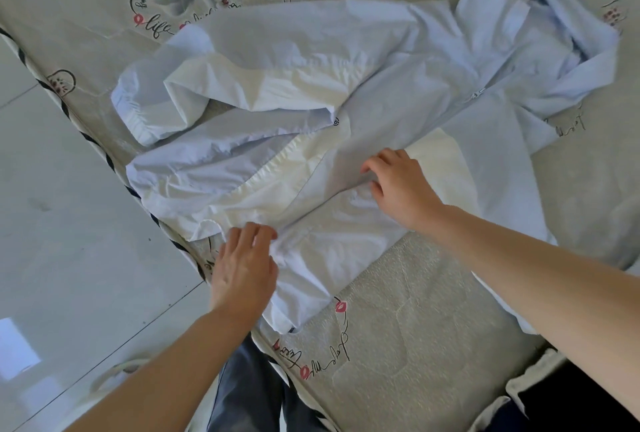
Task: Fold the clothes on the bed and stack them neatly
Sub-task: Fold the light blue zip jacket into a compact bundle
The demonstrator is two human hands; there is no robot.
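Quilted printed bed [433, 327] bears a crinkled pale-blue jacket [311, 51].

Thin crinkled matt cloth jacket [311, 92], quilted printed fabric mattress [415, 327], glossy, probably tiled floor [69, 224]
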